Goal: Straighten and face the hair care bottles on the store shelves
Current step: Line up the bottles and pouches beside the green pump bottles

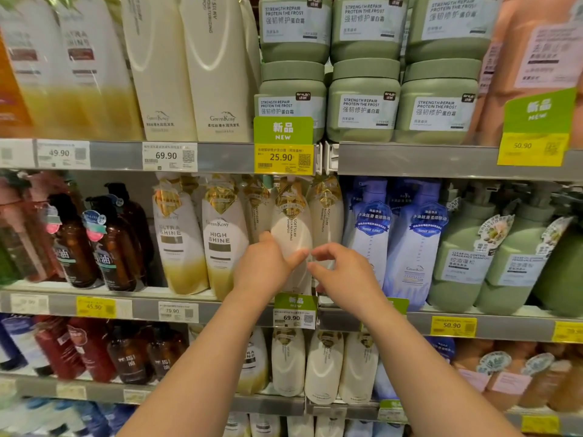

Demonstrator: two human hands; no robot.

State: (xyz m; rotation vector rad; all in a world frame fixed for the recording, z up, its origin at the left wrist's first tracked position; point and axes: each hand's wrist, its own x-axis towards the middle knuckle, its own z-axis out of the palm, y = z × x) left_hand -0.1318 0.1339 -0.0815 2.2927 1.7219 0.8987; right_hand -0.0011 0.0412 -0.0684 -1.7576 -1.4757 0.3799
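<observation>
Fingers (295,258) on cream bottle (291,234) — left hand (263,268) gripping, right hand (342,272) beside

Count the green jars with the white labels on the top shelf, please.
6 show: a top row, left, middle, right, stacked on a bottom row, left, middle, right. More may hide behind.

Both bare forearms extended toward 12 o'clock. The left hand (266,266) was curled, thumb raised; the right hand (342,272) was half-open, fingers bent toward 9 o'clock.

middle shelf (220,307) | brown bottles (110,247), cream bottles (220,238), blue bottles (413,241), green bottles (457,257) upright | top shelf (410,159): green jars (362,111) stacked
</observation>
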